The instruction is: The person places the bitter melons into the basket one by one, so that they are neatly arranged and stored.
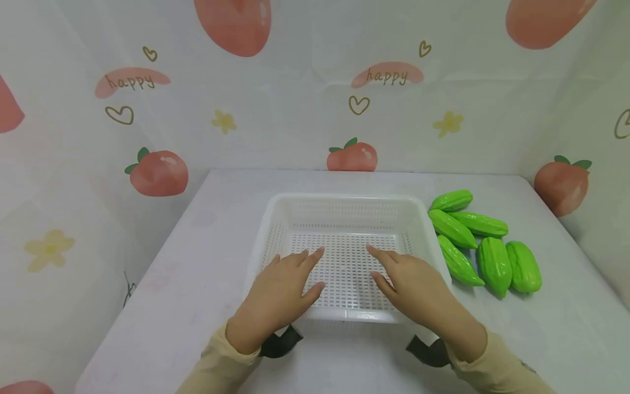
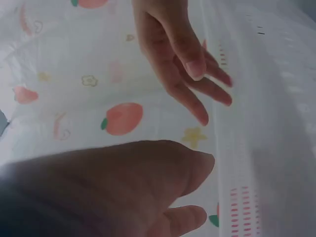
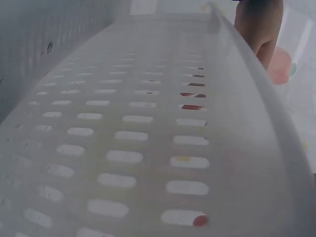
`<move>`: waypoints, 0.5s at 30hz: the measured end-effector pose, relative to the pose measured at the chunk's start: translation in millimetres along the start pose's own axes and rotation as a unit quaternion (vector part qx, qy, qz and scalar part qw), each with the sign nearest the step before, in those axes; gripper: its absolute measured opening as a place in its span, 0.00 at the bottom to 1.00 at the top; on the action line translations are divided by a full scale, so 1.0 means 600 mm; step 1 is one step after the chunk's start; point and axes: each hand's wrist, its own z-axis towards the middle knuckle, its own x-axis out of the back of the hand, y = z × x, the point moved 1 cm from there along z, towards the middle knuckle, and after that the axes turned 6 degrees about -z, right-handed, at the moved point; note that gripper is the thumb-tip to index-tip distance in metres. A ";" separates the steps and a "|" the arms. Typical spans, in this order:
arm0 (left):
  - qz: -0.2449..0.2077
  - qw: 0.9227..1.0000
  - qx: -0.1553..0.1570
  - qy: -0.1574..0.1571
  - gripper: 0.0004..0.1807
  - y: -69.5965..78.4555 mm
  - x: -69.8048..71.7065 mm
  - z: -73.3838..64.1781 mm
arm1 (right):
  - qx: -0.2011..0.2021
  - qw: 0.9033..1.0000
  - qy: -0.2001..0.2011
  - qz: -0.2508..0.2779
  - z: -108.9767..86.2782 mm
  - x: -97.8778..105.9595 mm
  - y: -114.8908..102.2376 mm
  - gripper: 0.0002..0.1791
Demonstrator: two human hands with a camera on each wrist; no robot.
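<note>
A white perforated plastic basket (image 1: 344, 314) stands mid-table with nothing in it. Over its near left part is my left hand (image 1: 280, 290), fingers spread and pointing forward. My right hand (image 1: 418, 287) mirrors it over the near right part, its fingers likewise extended. Neither hand holds anything; whether either touches the rim is hard to tell. Both hands show beside the basket wall (image 2: 237, 148) in the left wrist view. The basket's slotted surface (image 3: 163, 128) fills most of the right wrist view. Several bright green bitter melons (image 1: 494, 265) lie on the table right of the basket.
The white table (image 1: 197, 262) reaches back to a cloth backdrop (image 1: 295, 109) printed with peaches, hearts and flowers. Dark straps (image 1: 281, 343) sit at both wrists. A thin dark wire (image 1: 129, 287) shows past the table's left edge.
</note>
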 end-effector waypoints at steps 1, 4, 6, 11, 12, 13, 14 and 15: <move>-0.006 1.000 0.000 0.002 0.32 -0.001 0.003 -0.002 | 0.003 1.000 0.008 0.005 -0.001 0.002 0.000 0.27; -0.029 1.000 0.007 0.007 0.32 -0.006 0.016 -0.012 | 0.010 1.000 0.022 0.020 -0.006 0.007 0.002 0.25; -0.045 0.999 0.017 0.011 0.32 -0.010 0.025 -0.019 | 0.009 0.999 0.022 0.030 -0.009 0.009 0.003 0.25; -0.076 0.996 0.035 0.016 0.33 -0.023 0.049 -0.039 | -0.007 0.999 0.005 0.052 -0.019 0.015 0.004 0.25; -0.082 0.996 0.036 0.017 0.33 -0.026 0.053 -0.043 | -0.010 0.998 0.004 0.059 -0.021 0.017 0.004 0.25; -0.087 0.995 0.035 0.018 0.33 -0.028 0.058 -0.047 | -0.012 0.998 0.004 0.066 -0.023 0.018 0.005 0.24; -0.092 0.995 0.034 0.020 0.33 -0.031 0.062 -0.051 | -0.014 0.997 0.006 0.072 -0.025 0.020 0.007 0.24; -0.096 0.995 0.034 0.024 0.33 -0.035 0.065 -0.054 | -0.015 0.997 0.010 0.078 -0.027 0.021 0.008 0.23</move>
